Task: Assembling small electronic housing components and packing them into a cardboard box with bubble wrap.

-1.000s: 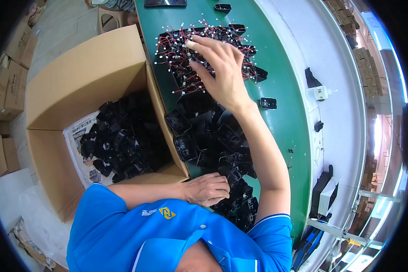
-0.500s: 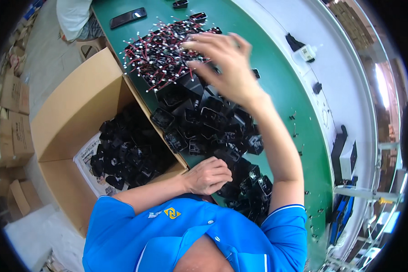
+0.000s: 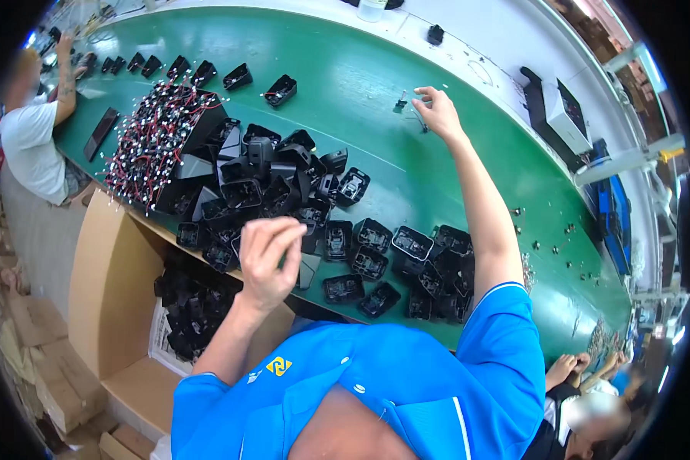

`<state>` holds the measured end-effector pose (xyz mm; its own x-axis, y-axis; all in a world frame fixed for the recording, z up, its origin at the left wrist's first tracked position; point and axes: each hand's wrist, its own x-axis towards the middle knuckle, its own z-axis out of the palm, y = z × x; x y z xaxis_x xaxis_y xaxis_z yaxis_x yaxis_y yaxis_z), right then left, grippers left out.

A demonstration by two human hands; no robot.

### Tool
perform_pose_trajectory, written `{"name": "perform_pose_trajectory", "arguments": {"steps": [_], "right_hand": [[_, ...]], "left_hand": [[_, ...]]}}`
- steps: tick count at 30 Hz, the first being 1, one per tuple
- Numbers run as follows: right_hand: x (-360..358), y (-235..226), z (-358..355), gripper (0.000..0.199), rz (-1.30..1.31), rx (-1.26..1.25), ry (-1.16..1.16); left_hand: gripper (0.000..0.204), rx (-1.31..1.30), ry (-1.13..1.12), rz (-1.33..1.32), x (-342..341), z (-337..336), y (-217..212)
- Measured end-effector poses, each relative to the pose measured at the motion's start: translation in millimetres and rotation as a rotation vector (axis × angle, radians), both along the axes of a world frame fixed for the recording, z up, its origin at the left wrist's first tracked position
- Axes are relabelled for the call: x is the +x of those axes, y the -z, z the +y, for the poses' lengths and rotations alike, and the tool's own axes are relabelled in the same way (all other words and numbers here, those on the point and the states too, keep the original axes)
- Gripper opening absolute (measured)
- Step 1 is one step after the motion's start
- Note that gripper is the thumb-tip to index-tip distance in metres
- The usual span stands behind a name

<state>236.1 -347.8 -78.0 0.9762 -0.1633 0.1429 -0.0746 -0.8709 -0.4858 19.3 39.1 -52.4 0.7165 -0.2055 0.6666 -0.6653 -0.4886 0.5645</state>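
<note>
My left hand [image 3: 267,257] is raised over the near edge of the bench. Its fingers are curled toward the thumb; whatever they might hold does not show. Below and beyond it spreads a heap of black plastic housings [image 3: 242,193], open-topped, some with small parts inside. My right hand [image 3: 438,115] reaches far across the green bench, thumb and fingers apart. Close to its fingertips are a small black part [image 3: 401,101] and another dark piece [image 3: 424,126], too small to make out. To the left lies a pile of red and black wires with white connectors [image 3: 149,142].
An open cardboard box [image 3: 100,284] with black pieces inside stands against the near bench edge. A dark phone [image 3: 102,133] lies beyond the wires. Black housings [image 3: 238,77] line the far side. A co-worker [image 3: 34,142] sits at left; other people [image 3: 590,414] are at lower right.
My right hand has left the wire pile and moved right, across the bench. My left hand has lifted from beside the housings. The view has swung right, showing more bench and people.
</note>
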Motion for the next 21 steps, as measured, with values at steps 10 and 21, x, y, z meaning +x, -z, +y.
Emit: {"name": "perform_pose_trajectory", "arguments": {"steps": [10, 21], "right_hand": [[7.4, 29.4, 33.4, 0.013, -0.265, -0.461, -0.352], [-33.2, 24.9, 45.1, 0.016, -0.274, -0.202, -0.486]], "left_hand": [[0.032, 0.456, -0.236, -0.088, 80.3, -52.9, -17.3], [0.019, 0.633, -0.058, 0.071, 119.1, -75.9, -13.4]]}}
